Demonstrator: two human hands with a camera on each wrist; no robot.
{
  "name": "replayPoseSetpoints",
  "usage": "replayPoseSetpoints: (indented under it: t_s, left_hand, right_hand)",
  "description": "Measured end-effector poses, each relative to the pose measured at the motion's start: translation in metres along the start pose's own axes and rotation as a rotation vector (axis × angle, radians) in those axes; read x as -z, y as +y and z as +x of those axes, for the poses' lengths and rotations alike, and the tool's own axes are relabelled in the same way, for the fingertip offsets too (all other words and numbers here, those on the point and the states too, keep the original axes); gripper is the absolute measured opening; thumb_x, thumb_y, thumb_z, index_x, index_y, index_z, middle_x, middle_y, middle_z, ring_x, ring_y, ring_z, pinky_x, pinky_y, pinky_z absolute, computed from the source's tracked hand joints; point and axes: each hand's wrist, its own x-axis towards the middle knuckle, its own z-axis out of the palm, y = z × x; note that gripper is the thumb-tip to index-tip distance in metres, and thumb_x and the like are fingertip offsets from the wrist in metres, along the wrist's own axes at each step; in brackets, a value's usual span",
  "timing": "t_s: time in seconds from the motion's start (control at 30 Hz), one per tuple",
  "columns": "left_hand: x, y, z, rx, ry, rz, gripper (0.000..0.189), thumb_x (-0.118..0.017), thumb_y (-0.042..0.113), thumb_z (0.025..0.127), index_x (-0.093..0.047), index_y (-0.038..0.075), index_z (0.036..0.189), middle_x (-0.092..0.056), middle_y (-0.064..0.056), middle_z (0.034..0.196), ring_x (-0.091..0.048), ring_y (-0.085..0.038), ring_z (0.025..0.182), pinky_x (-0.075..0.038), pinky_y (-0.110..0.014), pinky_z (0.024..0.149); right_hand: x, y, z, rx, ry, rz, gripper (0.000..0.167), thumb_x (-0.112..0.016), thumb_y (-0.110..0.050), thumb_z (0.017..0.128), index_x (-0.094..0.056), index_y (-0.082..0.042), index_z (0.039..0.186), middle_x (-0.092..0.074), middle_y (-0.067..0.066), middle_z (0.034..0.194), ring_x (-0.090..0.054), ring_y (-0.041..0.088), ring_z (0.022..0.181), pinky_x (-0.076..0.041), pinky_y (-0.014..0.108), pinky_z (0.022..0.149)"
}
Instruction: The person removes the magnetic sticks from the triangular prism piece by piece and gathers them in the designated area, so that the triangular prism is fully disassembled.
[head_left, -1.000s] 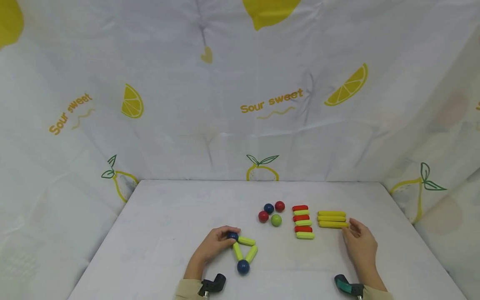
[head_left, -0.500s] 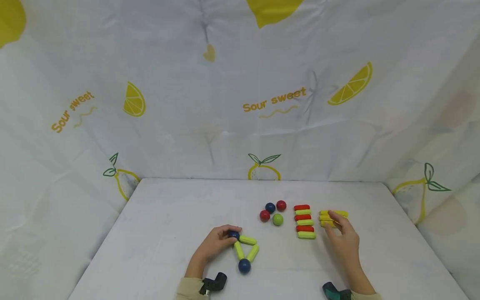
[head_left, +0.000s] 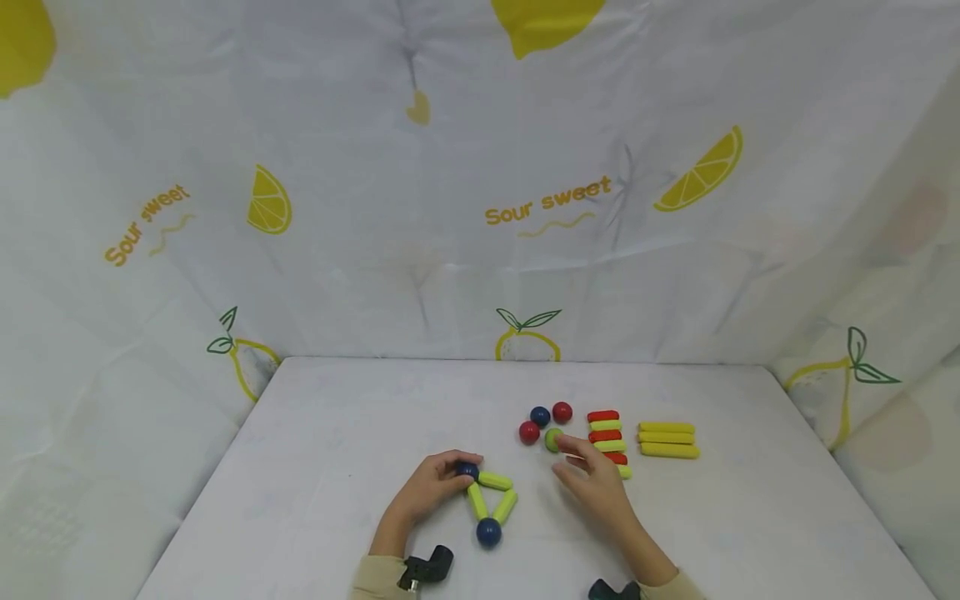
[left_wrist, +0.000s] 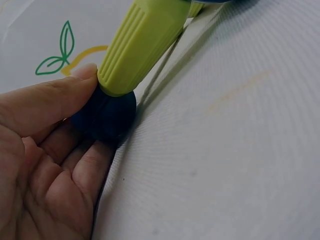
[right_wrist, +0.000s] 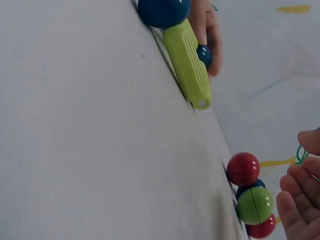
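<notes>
My left hand pinches a blue ball between thumb and fingers. From that ball run light-green ribbed rods, which with a second blue ball outline a triangle on the table. One rod shows a bare end in the right wrist view. My right hand is beside a green ball, its thumb and fingers apart with nothing between them. In the right wrist view, a gap separates the fingers from the green ball.
Two red balls and another blue ball cluster by the green one. A column of short red and light-green rods lies partly behind my right hand. Farther right are three longer yellow rods. A lemon-printed white cloth hangs behind.
My right hand has moved left from the yellow rods, past the short rods, to the green ball. The yellow rods are uncovered again. My left hand stays on its blue ball.
</notes>
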Motion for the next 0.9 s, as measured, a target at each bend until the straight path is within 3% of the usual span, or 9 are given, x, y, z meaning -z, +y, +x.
replayPoseSetpoints:
  t_s: [0.17, 0.37, 0.53, 0.73, 0.9]
  left_hand:
    - [-0.001, 0.0, 0.002, -0.004, -0.004, 0.014, 0.032, -0.063, 0.022, 0.09, -0.063, 0.01, 0.12, -0.061, -0.004, 0.128, -0.05, -0.021, 0.127, -0.043, -0.023, 0.103]
    - [-0.001, 0.001, 0.003, -0.017, -0.008, 0.025, 0.032, -0.063, 0.023, 0.091, -0.063, 0.009, 0.12, -0.062, -0.006, 0.127, -0.051, -0.023, 0.126, -0.043, -0.014, 0.098]
    - [0.0, 0.0, 0.003, -0.028, -0.023, 0.02, 0.034, -0.062, 0.024, 0.091, -0.062, 0.008, 0.121, -0.061, -0.009, 0.126, -0.054, -0.017, 0.122, -0.044, -0.011, 0.094]
    - [0.002, -0.006, 0.003, -0.048, -0.021, 0.029, 0.033, -0.062, 0.022, 0.091, -0.062, 0.008, 0.121, -0.06, -0.011, 0.127, -0.055, -0.008, 0.117, -0.045, -0.012, 0.093]
    - [0.002, -0.008, 0.003, -0.039, -0.028, 0.007, 0.034, -0.062, 0.022, 0.091, -0.061, 0.008, 0.122, -0.059, -0.011, 0.128, -0.055, -0.006, 0.117, -0.046, -0.013, 0.093]
  right_hand:
    - [-0.024, -0.002, 0.004, -0.011, -0.103, 0.067, 0.04, -0.07, -0.008, 0.084, -0.06, -0.01, 0.123, -0.063, 0.005, 0.123, -0.059, 0.02, 0.114, -0.05, 0.031, 0.096]
    - [-0.046, 0.0, 0.01, 0.047, -0.222, 0.099, 0.04, -0.068, -0.014, 0.086, -0.059, -0.009, 0.125, -0.062, 0.006, 0.126, -0.057, 0.025, 0.118, -0.049, 0.035, 0.098]
    - [-0.06, 0.002, 0.013, 0.077, -0.319, 0.088, 0.042, -0.067, -0.021, 0.087, -0.057, -0.006, 0.126, -0.061, 0.01, 0.127, -0.057, 0.027, 0.119, -0.049, 0.036, 0.098]
    - [-0.068, 0.0, 0.013, 0.116, -0.309, -0.029, 0.033, -0.069, -0.016, 0.085, -0.062, -0.005, 0.115, -0.064, 0.008, 0.115, -0.061, 0.023, 0.106, -0.052, 0.035, 0.093]
    - [-0.07, -0.005, 0.012, 0.092, -0.272, -0.087, 0.021, -0.069, -0.01, 0.081, -0.066, -0.007, 0.102, -0.063, 0.005, 0.106, -0.059, 0.019, 0.099, -0.054, 0.033, 0.088]
